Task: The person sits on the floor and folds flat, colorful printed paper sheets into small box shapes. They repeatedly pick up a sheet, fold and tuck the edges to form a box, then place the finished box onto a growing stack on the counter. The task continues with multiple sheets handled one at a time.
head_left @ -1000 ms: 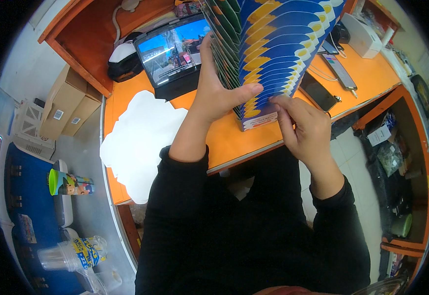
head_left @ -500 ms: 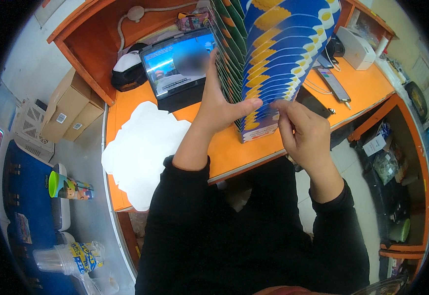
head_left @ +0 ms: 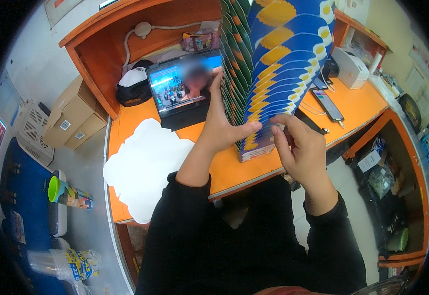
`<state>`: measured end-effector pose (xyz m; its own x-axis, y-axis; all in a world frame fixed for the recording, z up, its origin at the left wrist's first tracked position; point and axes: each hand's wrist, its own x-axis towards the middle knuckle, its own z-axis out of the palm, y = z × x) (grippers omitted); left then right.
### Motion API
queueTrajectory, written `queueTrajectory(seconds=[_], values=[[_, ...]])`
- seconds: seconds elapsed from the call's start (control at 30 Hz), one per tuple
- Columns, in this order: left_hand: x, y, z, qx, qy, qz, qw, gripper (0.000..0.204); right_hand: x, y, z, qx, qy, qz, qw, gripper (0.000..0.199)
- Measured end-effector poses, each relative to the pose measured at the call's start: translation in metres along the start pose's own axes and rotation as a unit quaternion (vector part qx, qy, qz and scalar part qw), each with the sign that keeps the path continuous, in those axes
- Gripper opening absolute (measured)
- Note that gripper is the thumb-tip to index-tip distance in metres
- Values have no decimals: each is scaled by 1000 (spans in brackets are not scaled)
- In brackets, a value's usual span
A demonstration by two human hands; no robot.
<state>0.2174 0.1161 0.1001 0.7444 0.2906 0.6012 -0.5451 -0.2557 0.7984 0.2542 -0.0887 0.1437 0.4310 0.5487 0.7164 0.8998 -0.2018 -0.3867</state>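
A tall stack of nested printed cardboard boxes (head_left: 273, 73) stands on the orange desk, blue and yellow on the front and green and orange on the left side. My left hand (head_left: 223, 129) grips its left side, thumb across the front edge and fingers along the green side. Close to the lower front of the stack is my right hand (head_left: 300, 145), its fingers bent and thumb and index finger slightly apart. The index fingertip is at the box edges; whether it touches them I cannot tell. Flat white scalloped-edged sheets (head_left: 143, 169) lie left of my left forearm.
A tablet (head_left: 185, 86) leans behind my left hand, beside a black and white cap (head_left: 133, 84). Right of the stack are a phone (head_left: 328, 105) with a cable and a white box-shaped device (head_left: 350, 68). Cardboard boxes (head_left: 74, 115), a green-rimmed tumbler (head_left: 69, 191) and plastic cups (head_left: 64, 264) stand left.
The whole scene sits slightly lower as the view shifts. My right thumb and index finger have come a little apart at the stack. My left hand keeps its grip.
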Motion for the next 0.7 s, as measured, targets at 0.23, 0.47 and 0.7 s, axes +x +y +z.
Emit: queueTrajectory(seconds=[0.23,0.47,0.7], values=[[0,5,3,-17,-1,21,1000,119,3,3,3,20,34,-30,999,16],[-2,6,3,22,6,5,1000,118,7,-6,-3,14,15,-5,1000,17],[-2,12,5,37,11,22,999,117,10,-6,-4,6,55,-16,998,20]])
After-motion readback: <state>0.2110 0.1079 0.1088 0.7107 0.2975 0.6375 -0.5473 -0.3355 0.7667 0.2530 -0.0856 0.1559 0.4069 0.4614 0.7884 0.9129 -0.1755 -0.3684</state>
